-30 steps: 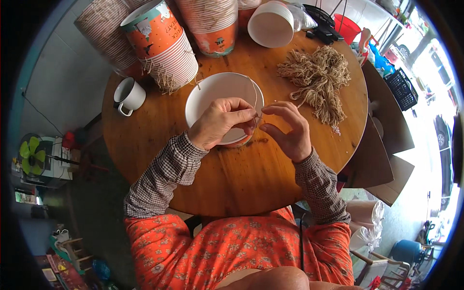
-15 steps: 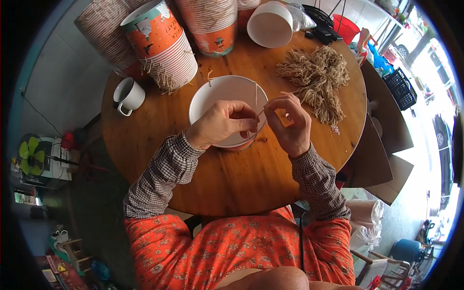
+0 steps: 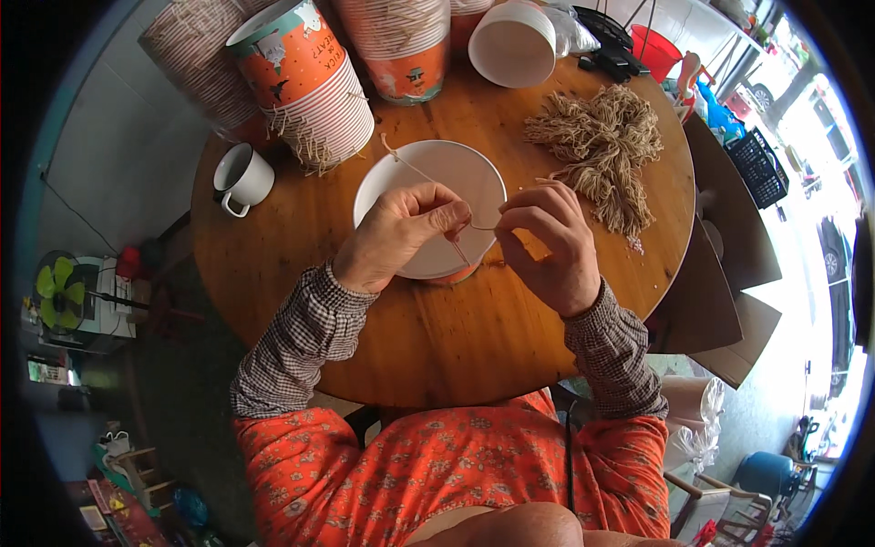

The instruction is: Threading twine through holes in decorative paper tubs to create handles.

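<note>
A white-lined paper bucket (image 3: 456,157) stands on the round wooden table before me, its mouth facing up. A thin beige cord (image 3: 415,170) runs from the bucket's far-left rim, where a short end sticks out, to my left hand (image 3: 392,232). That hand pinches the cord between thumb and fingertips over the bucket. Just right of it, my right hand (image 3: 556,246) pinches the same cord near the right rim. A short span stretches between the hands, and a loose end hangs below my left fingertips. Any knot at the fingertips is too small to make out.
Tall stacks of orange-and-striped buckets (image 3: 319,100) with cords stand at the back left. A white mug (image 3: 244,180) sits left. A bundle of beige cords (image 3: 611,150) lies right, below a tipped white bucket (image 3: 512,46). Cardboard flaps (image 3: 702,292) adjoin the table's right edge.
My right hand has shifted slightly right and down, and my left hand slightly left. The cord now slants from the far-left rim to my left fingers; a strand stood upright between my hands before.
</note>
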Tool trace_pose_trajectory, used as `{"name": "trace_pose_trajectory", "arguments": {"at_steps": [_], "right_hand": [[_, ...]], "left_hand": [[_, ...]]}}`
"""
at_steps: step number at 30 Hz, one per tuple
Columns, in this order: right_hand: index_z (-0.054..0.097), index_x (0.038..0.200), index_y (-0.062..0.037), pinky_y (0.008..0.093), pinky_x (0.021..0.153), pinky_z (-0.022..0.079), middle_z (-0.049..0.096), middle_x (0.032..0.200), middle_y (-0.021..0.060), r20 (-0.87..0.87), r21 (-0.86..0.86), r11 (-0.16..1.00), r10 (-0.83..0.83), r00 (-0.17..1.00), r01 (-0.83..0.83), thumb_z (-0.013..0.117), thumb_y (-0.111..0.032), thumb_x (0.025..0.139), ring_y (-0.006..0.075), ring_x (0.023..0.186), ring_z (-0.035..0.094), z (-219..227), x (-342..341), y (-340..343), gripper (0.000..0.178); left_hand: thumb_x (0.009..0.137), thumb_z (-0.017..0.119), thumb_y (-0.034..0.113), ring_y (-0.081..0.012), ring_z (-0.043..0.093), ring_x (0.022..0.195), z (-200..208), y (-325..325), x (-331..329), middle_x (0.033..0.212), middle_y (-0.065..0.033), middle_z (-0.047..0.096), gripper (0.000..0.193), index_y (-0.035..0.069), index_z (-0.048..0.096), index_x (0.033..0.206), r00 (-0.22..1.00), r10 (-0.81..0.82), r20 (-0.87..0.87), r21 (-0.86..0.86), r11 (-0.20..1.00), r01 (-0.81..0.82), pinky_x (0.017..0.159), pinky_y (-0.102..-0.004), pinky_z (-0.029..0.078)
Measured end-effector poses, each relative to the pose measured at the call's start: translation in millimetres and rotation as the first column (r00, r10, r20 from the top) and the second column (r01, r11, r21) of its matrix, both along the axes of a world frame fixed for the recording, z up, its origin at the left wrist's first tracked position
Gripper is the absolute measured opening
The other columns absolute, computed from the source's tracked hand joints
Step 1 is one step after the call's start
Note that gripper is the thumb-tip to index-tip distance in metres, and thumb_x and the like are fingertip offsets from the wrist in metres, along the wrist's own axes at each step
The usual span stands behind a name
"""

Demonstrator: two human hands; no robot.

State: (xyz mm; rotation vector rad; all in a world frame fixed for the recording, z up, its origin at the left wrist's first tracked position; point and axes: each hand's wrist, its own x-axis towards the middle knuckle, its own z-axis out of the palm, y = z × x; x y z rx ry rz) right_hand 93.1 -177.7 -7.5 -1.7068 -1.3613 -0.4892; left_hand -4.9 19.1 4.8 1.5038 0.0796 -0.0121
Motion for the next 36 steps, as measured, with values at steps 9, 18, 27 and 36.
{"name": "trace_pose_trajectory", "arguments": {"at_steps": [9, 18, 27, 36], "right_hand": [[0.064, 0.086, -0.0079, 0.0371, 0.079, 0.046, 0.06, 0.093, 0.006, -0.185, 0.016, 0.995, 0.1, 0.978, -0.099, 0.071, -0.002, 0.072, 0.0256, 0.088, 0.057, 1.3, -6.6, 10.1, 0.017], [0.066, 0.086, -0.0082, 0.0353, 0.076, 0.049, 0.057, 0.093, 0.0076, -0.291, 0.046, 0.956, 0.291, 0.911, -0.291, 0.072, -0.002, 0.073, 0.0263, 0.088, 0.056, 10.4, -24.5, 38.8, 0.016], [0.067, 0.088, -0.0054, 0.0304, 0.072, 0.048, 0.058, 0.085, 0.0055, -0.485, 0.141, 0.933, 0.355, 0.799, -0.33, 0.073, -0.005, 0.078, 0.0186, 0.08, 0.058, 2.8, -36.2, 68.8, 0.012], [0.065, 0.094, -0.0026, 0.0248, 0.065, 0.049, 0.063, 0.084, 0.0018, -0.811, 0.223, 0.92, 0.359, 0.461, -0.323, 0.069, -0.012, 0.087, 0.0081, 0.072, 0.058, 8.6, -35.6, 68.7, 0.012]], "left_hand": [[0.091, 0.065, 0.016, -0.0072, 0.061, 0.083, 2.7, -7.6, -12.6, 0.089, -0.0025, 0.069, 0.019, -0.001, 0.067, 0.098, 0.972, 0.152, 0.179, 0.306, 0.93, -0.202, 0.077, -0.0235, 0.049], [0.09, 0.062, 0.01, -0.0084, 0.061, 0.088, 16.1, 9.3, -48.4, 0.091, -0.0039, 0.069, 0.017, -0.003, 0.067, 0.1, 0.985, 0.152, 0.085, 0.366, 0.915, -0.172, 0.08, -0.0248, 0.05], [0.091, 0.066, 0.015, -0.0097, 0.062, 0.088, 8.3, 17.4, -69.3, 0.094, -0.0046, 0.069, 0.021, -0.003, 0.067, 0.102, 0.975, 0.219, 0.043, 0.006, 0.976, -0.22, 0.082, -0.025, 0.051], [0.09, 0.067, 0.017, -0.0059, 0.059, 0.086, 1.4, 23.7, -50.9, 0.089, 0.0006, 0.068, 0.016, 0.002, 0.068, 0.095, 0.966, 0.174, 0.193, 0.133, 0.97, -0.201, 0.078, -0.0226, 0.048]]}}
